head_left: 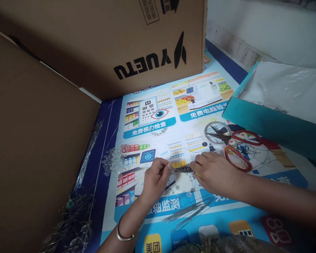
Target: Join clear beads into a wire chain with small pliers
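Observation:
My left hand (pixel 156 179) is closed in a pinch, thumb against forefinger. A small clear glint shows at its fingertips, too fine to tell whether it is bead or wire. Wrapped in my right hand (pixel 213 172) is a pair of pliers (pixel 183 169); its dark narrow jaws point left and meet the left fingertips. Several clear beads (pixel 189 193) lie or hang just below the two hands. Closer to me, a bundle of thin straight wires (pixel 189 212) rests on the printed sheet.
Left of my hands is a pile of clear beads (pixel 114 161). Red-handled scissors (pixel 229 140) lie across a round ring and loose wire at right, before a teal box (pixel 268 123). Cardboard (pixel 158 38) stands behind. Wire pieces (pixel 73 221) lie at lower left.

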Motion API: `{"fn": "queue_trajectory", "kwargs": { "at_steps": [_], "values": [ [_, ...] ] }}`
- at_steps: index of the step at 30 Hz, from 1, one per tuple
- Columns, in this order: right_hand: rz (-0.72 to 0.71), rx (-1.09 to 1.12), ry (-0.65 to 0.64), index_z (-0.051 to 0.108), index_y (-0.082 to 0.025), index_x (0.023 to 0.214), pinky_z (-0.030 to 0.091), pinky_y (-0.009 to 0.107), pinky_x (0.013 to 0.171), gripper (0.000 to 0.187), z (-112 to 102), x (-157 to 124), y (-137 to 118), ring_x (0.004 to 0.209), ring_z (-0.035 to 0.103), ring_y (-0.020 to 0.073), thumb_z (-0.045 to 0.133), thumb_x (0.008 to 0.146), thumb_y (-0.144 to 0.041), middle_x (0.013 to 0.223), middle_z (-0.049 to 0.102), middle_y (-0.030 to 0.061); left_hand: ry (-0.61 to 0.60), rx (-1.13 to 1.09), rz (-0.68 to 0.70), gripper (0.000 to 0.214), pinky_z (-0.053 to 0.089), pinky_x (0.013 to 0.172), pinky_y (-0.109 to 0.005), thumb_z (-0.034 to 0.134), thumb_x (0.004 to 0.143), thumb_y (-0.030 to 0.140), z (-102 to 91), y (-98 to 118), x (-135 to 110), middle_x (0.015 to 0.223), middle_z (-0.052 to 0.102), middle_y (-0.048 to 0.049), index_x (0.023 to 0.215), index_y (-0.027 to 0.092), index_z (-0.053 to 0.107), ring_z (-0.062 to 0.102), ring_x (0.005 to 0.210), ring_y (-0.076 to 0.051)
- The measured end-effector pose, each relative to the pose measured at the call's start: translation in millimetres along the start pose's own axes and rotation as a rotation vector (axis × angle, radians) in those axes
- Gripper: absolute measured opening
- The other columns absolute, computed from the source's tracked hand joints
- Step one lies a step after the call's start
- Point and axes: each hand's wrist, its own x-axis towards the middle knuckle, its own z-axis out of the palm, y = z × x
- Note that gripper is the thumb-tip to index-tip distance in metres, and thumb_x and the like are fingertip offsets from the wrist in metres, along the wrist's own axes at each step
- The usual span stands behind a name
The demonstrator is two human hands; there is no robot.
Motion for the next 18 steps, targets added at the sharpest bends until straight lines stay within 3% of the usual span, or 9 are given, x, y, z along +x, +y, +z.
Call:
{"fn": "queue_trajectory", "kwargs": {
  "at_steps": [18],
  "values": [
    [-0.079, -0.140, 0.042, 0.054, -0.014, 0.099, 0.030, 0.035, 0.061, 0.019, 8.1, -3.7, -2.2, 0.075, 0.047, 0.0221, 0.046, 0.081, -0.012, 0.084, 0.056, 0.0088, -0.002, 0.076, 0.015, 0.016, 0.041, 0.053, -0.019, 0.049, 0.086, 0.033, -1.7, 0.5, -2.0, 0.066, 0.058, 0.0013, 0.086, 0.017, 0.051, 0.053, 0.055, -0.009]
  ]
}}
